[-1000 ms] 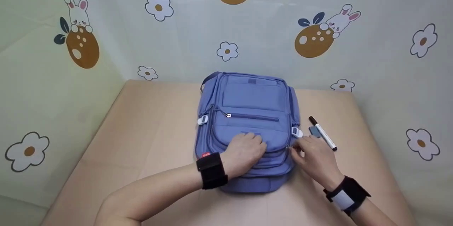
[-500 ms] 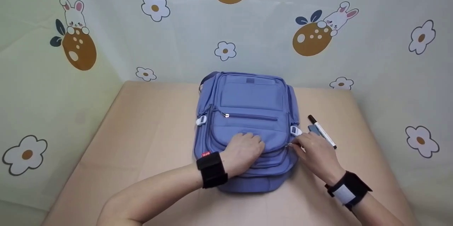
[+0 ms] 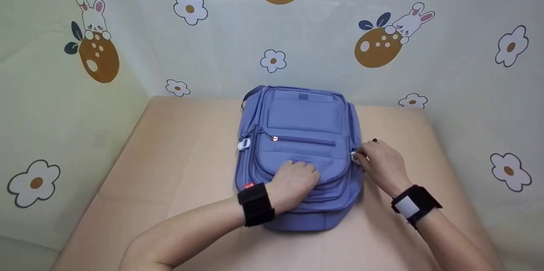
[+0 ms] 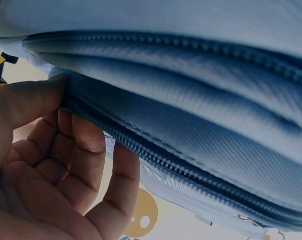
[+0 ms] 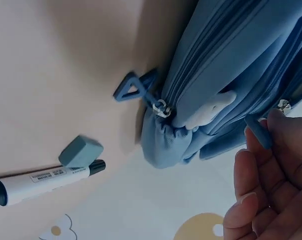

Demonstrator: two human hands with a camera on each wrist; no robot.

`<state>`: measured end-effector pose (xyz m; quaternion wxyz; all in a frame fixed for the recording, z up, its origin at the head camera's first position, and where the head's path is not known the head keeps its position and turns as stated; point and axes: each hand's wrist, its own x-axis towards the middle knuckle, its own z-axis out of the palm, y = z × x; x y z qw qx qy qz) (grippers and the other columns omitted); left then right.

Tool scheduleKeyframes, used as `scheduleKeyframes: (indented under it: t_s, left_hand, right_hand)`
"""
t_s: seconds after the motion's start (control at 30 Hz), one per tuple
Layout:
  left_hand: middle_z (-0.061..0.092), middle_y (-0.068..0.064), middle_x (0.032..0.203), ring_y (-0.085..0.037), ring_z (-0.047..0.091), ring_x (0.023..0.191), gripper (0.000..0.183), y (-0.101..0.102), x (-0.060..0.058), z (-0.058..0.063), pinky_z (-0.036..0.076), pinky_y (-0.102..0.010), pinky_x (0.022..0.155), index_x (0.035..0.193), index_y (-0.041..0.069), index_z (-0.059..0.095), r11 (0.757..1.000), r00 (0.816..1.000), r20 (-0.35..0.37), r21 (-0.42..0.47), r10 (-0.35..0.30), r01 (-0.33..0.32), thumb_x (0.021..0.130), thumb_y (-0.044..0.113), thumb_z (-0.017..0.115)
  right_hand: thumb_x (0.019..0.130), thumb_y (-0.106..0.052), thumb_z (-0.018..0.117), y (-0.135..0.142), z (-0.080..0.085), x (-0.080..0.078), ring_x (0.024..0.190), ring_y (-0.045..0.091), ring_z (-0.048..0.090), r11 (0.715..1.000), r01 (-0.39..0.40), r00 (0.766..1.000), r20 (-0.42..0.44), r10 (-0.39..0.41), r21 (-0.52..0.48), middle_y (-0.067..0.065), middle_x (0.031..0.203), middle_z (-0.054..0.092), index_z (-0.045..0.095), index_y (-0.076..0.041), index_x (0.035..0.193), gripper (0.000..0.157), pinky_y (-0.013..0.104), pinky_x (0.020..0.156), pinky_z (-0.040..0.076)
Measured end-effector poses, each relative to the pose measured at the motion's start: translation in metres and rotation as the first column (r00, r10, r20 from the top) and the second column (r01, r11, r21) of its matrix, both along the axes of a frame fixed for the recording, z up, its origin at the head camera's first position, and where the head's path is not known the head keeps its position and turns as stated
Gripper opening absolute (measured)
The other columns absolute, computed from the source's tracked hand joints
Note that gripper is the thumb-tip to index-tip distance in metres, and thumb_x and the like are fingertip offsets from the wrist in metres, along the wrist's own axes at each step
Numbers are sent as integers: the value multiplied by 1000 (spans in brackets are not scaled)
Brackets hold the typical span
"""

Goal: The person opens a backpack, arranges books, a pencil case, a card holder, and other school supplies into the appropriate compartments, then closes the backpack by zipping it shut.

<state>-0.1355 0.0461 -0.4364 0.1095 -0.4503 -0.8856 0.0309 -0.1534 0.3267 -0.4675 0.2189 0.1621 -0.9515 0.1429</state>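
Observation:
A blue backpack [image 3: 306,114] lies on its back on the table, its front pocket side up. My left hand [image 3: 295,184] grips the edge of the unzipped front pocket [image 4: 191,130], thumb on top and fingers curled beneath the zipper teeth. At the backpack's right side, my right hand [image 3: 382,165] pinches a blue zipper pull [image 5: 258,131] between thumb and fingers. Its metal slider [image 5: 284,106] shows just above the thumb. Beside that hand is a white buckle [image 3: 355,157], partly covered by the fingers in the head view.
Right of the backpack lie a white marker [image 5: 43,182] with black ends and a blue-grey block [image 5: 80,151], mostly hidden by my right hand in the head view. Another triangular zipper pull [image 5: 133,87] hangs at the side. A printed curtain [image 3: 229,29] stands behind the table [image 3: 182,148].
My right hand has moved up along the backpack's right side with the zipper pull, and now covers most of the marker in the head view. The left hand stays in place.

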Motion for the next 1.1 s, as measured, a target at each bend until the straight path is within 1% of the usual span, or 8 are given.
scheduleKeyframes:
  t_s: [0.2, 0.33, 0.53, 0.67, 0.8, 0.9, 0.97, 1.1]
  left_hand:
    - [67, 2, 93, -18, 65, 82, 6, 1, 1, -1, 50, -33, 65, 96, 17, 70, 1000, 1000, 11, -10, 5, -5, 90, 15, 70]
    - [67, 2, 94, -18, 65, 83, 9, 1, 1, -1, 50, -32, 66, 97, 18, 70, 1000, 1000, 24, -14, 9, -9, 89, 16, 71]
    - [67, 2, 94, -18, 65, 83, 10, 0, -1, -2, 50, -33, 66, 97, 17, 70, 1000, 1000, 8, -7, 4, -4, 88, 19, 73]
    - [67, 1, 92, -19, 64, 82, 11, -3, -1, -3, 50, -33, 67, 95, 17, 69, 999, 1000, 22, 35, -1, 1, 90, 25, 73]
    - [66, 1, 90, -20, 64, 83, 15, -7, -1, -2, 51, -34, 69, 93, 16, 68, 996, 998, 55, 95, -7, 2, 97, 30, 67]
    - [66, 0, 91, -20, 64, 83, 16, -9, -1, -1, 51, -34, 68, 94, 16, 68, 993, 997, 73, 118, 0, -9, 100, 30, 64]
    - [66, 0, 91, -20, 64, 83, 16, -11, -2, 1, 51, -33, 67, 94, 15, 68, 992, 996, 91, 125, 7, -19, 101, 29, 62]
    - [66, 1, 93, -19, 63, 85, 15, -11, -2, 7, 52, -33, 70, 97, 16, 67, 990, 990, 141, 134, 16, -35, 102, 28, 60]
  right_hand:
    - [90, -14, 78, 4, 1, -25, 71, 27, 60, 999, 41, 999, -23, -41, 12, 7, 81, 70, 73, -8, 88, 8, 42, 60, 48]
    - [90, -14, 78, 5, -1, -35, 73, 29, 61, 998, 59, 998, -33, -59, 10, 9, 83, 70, 73, -7, 90, 8, 44, 60, 49]
    - [89, -13, 78, 5, -3, -38, 74, 30, 61, 997, 72, 997, -15, -72, -5, 9, 83, 70, 73, -6, 89, 9, 44, 61, 49]
    - [88, -12, 78, 6, -5, -34, 77, 30, 62, 998, 60, 998, -22, -61, -21, 10, 88, 70, 72, -5, 95, 12, 45, 64, 51]
    - [84, -8, 79, 9, -9, -24, 88, 36, 62, 1000, 7, 995, -98, -9, -17, 15, 100, 70, 70, -2, 108, 27, 49, 73, 52]
    - [82, -5, 78, 9, -12, -15, 98, 38, 60, 998, -69, 986, -153, 68, -1, 17, 109, 68, 69, -1, 116, 35, 51, 81, 50]
    - [81, -4, 76, 8, -14, -9, 104, 38, 60, 992, -128, 978, -167, 128, 12, 16, 114, 67, 68, -1, 119, 39, 53, 84, 50]
    - [83, -8, 72, 6, -14, -1, 113, 37, 58, 976, -216, 964, -152, 217, 23, 15, 124, 65, 67, -3, 127, 44, 53, 93, 47]
